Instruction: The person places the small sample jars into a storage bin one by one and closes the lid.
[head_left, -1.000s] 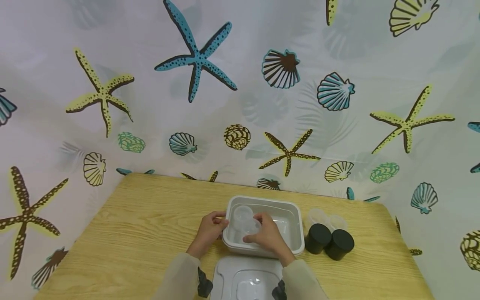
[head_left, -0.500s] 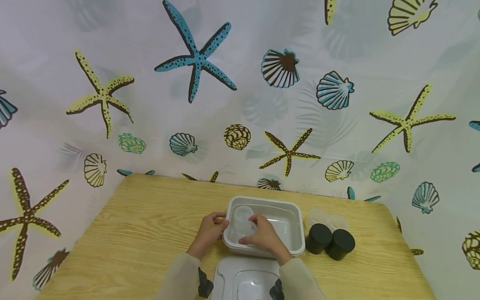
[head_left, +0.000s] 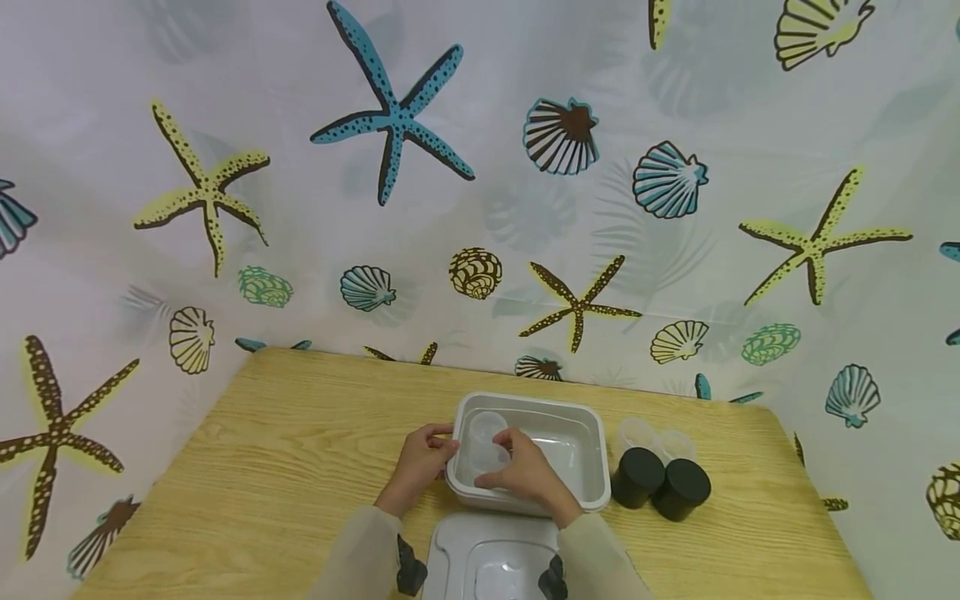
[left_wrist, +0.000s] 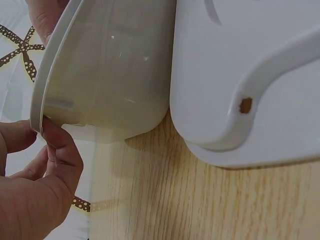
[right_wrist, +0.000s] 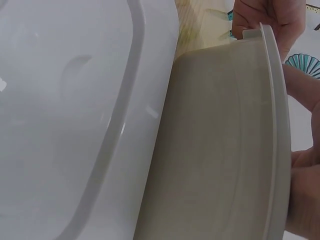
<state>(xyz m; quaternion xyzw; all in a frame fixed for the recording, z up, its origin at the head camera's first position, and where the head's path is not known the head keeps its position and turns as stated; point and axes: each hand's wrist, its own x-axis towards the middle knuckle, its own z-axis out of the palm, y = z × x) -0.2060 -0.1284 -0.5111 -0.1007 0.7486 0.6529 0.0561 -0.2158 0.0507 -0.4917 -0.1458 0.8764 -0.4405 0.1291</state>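
A light grey plastic tub stands on the table, with two clear round cups inside at its left end. My right hand reaches into the tub and grips the nearer clear cup between thumb and fingers. Just behind it, the other clear cup appears to touch it. At the tub's left end my left hand pinches the rim between thumb and curled fingers, as the left wrist view shows of the left hand. The tub wall hides the held cup in the right wrist view.
A pale grey lid lies in front of the tub. To the tub's right are two black cylinders side by side, with two clear round pieces behind them. A shell-print cloth hangs behind the wooden table.
My right hand has moved slightly left with the clear cup, bringing it closer in line with the other cup. The left hand stays on the rim.
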